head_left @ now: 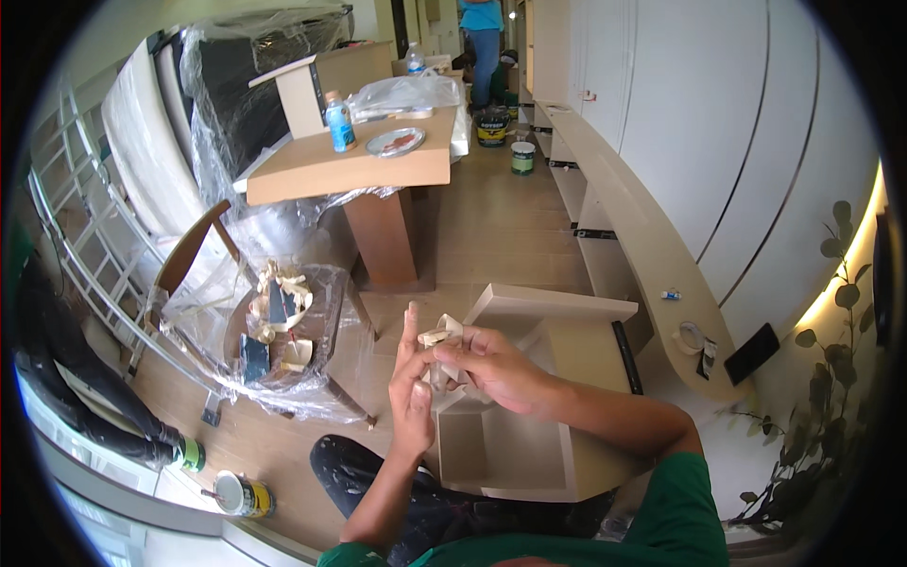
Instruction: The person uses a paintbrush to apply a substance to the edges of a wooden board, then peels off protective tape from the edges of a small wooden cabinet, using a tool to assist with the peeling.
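Over my lap, my two hands meet at a crumpled wad of cream masking tape (451, 328). My right hand (501, 369) pinches it between thumb and fingers. My left hand (413, 383) presses against the wad's other side, one finger pointing straight up. Part of the wad is hidden behind the fingers. Below my hands a beige drawer box (505, 444) stands across my legs, its inside partly visible. A beige panel (557, 302) rises at its far end, and a black drawer runner (627, 357) lies along the right side.
At left, a plastic-covered chair (236, 331) carries crumpled tape strips (283, 298) and dark sanding pads. A paint can (243, 494) stands on the floor. Ahead is a covered table (350, 170) with a bottle (338, 123). A long low cabinet (642, 227) bears a tape roll (690, 336) and phone (753, 353).
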Demonstrator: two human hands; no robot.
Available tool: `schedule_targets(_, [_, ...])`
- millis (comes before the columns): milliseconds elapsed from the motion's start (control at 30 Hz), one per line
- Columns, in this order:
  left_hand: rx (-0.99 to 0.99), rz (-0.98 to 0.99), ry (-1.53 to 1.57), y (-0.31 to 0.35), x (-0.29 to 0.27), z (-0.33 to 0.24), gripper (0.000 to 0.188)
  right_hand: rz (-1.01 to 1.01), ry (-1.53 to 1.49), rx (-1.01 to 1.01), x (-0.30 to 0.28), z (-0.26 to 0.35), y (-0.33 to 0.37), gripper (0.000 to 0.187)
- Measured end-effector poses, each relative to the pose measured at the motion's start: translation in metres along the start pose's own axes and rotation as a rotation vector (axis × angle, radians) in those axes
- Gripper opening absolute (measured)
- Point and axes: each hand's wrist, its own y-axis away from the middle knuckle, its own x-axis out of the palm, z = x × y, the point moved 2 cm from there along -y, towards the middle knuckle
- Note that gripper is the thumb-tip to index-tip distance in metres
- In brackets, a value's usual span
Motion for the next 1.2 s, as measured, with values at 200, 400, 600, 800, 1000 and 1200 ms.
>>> schedule_targets(200, [-0.130, 0.028, 0.627, 0.018, -0.023, 0.008, 0.067, 0.052, 0.096, 0.094, 0.022, 0.007, 0.007, 0.032])
schedule_targets(400, [-0.460, -0.169, 1.002, 0.037, -0.022, 0.014, 0.062, 0.011, -0.005, -0.010, -0.002, 0.002, 0.010, 0.032])
schedule_targets(600, [-0.922, 0.037, 1.348, 0.068, 0.012, 0.011, 0.080, 0.205, 0.352, -0.205, 0.033, 0.012, 0.013, 0.034])
schedule_targets(800, [-0.903, 0.000, 1.410, 0.041, -0.016, -0.007, 0.054, 0.216, 1.168, -0.448, 0.041, 0.006, 0.014, 0.018])
schedule_targets(1000, [-0.817, -0.307, 1.021, 0.051, -0.028, -0.003, 0.027, 0.336, 1.380, -0.562, 0.050, -0.003, 0.011, 0.029])
schedule_targets(1200, [-0.714, -0.428, 1.168, 0.062, -0.055, 0.018, 0.041, 0.225, 1.336, -0.649, 0.065, 0.011, 0.019, 0.040])
